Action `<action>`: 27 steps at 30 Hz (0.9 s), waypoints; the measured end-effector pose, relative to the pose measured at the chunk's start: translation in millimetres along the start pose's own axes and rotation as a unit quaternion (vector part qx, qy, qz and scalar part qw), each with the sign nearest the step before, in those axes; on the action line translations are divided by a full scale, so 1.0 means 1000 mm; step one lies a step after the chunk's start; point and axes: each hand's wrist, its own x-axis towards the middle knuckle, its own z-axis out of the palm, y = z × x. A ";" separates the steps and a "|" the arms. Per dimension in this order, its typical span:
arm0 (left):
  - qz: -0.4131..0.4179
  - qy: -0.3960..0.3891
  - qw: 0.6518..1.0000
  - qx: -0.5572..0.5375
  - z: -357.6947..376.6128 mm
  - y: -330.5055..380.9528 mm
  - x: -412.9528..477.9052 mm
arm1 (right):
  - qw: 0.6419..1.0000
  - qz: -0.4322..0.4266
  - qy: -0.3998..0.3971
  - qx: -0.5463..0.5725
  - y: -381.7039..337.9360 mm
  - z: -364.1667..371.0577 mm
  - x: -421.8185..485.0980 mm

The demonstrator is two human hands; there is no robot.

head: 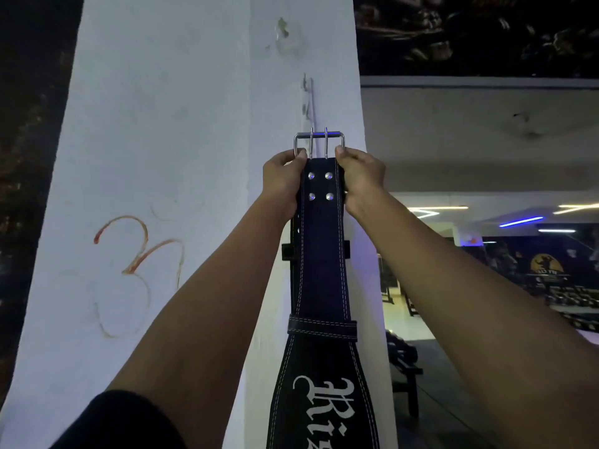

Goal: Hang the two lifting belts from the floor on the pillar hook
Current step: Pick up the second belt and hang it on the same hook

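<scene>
A black lifting belt (322, 270) with white stitching and white lettering hangs straight down against the white pillar (168, 124). My left hand (282, 183) and my right hand (358, 181) grip its top end on either side, just under the metal double-prong buckle (319, 140). The buckle is held flat against the pillar, right below the thin metal hook (308, 98). Behind the belt, another black strap (293, 251) with holes peeks out on the left side; how it is held is hidden.
The pillar carries a red painted mark (139, 254) on its left face and chipped plaster (285, 35) above the hook. To the right lies a dim gym hall with a bench (405, 371), dumbbell racks (573, 303) and ceiling lights.
</scene>
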 end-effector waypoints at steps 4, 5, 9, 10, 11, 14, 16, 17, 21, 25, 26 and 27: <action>0.027 0.002 1.000 0.006 0.010 0.005 0.037 | 1.000 -0.013 -0.007 0.005 -0.005 0.015 0.038; 0.031 0.003 1.000 0.004 0.012 0.005 0.045 | 1.000 -0.016 -0.008 0.000 -0.006 0.019 0.046; 0.033 0.020 0.999 0.006 0.015 -0.002 0.073 | 0.999 -0.031 -0.012 -0.028 0.000 0.030 0.075; 0.040 0.023 0.999 0.013 0.015 -0.005 0.079 | 0.999 -0.040 -0.011 -0.035 0.004 0.032 0.080; 0.049 0.021 0.998 0.018 0.014 -0.010 0.083 | 0.998 -0.051 -0.009 -0.041 0.007 0.033 0.084; 0.067 0.010 0.997 0.044 0.014 -0.025 0.092 | 0.994 -0.087 -0.005 -0.065 0.017 0.031 0.091; 0.069 0.014 0.996 0.060 0.016 -0.033 0.098 | 0.992 -0.101 0.000 -0.077 0.024 0.028 0.097; 0.072 0.018 0.995 0.063 0.016 -0.036 0.101 | 0.991 -0.108 0.003 -0.083 0.027 0.027 0.100; 0.083 0.038 0.993 0.078 0.018 -0.039 0.116 | 0.984 -0.144 -0.012 -0.106 0.032 0.028 0.110; 0.067 0.045 0.994 0.078 0.018 -0.043 0.125 | 0.979 -0.144 -0.033 -0.144 0.037 0.032 0.116; 0.067 0.048 0.994 0.074 0.017 -0.044 0.126 | 0.978 -0.138 -0.038 -0.151 0.038 0.033 0.117; 0.069 0.049 0.994 0.070 0.016 -0.045 0.127 | 0.978 -0.133 -0.045 -0.156 0.038 0.034 0.118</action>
